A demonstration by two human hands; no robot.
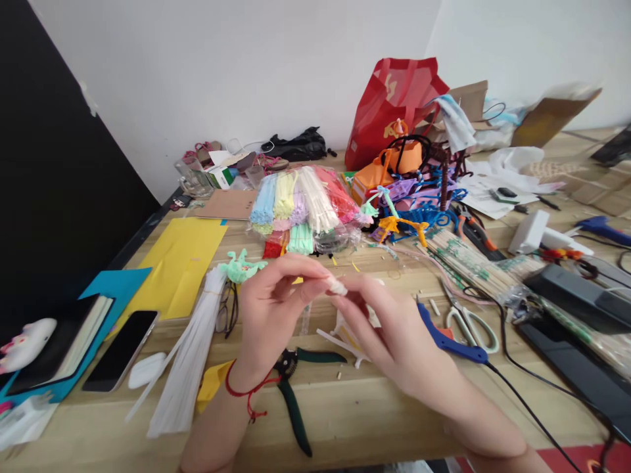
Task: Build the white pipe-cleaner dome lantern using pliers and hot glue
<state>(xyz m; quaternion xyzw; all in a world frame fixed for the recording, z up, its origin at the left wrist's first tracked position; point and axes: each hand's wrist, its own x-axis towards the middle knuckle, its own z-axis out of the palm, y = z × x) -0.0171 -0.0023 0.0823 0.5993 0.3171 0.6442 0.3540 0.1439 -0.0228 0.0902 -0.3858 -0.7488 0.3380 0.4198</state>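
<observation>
Above the middle of the table, my left hand point(283, 305) and my right hand point(389, 322) meet fingertip to fingertip. Pinched between them is a small white pipe cleaner piece point(337, 286), curled up and mostly covered by the fingers. Below and partly behind my right hand lie white pipe cleaner bits point(340, 345). Dark green-handled pliers point(296, 394) rest open under my left wrist. Left of that hand are a bundle of long white pipe cleaners point(185, 368) and a mint-green pipe cleaner figure point(241, 266).
Bagged coloured pipe cleaners point(305, 203) lie beyond my hands. A blue corded tool point(451, 341) and scissors point(470, 322) are at right. A phone point(121, 351), yellow sheets point(172, 263) and glasses point(227, 312) occupy the left. A red bag point(389, 118) stands at the back.
</observation>
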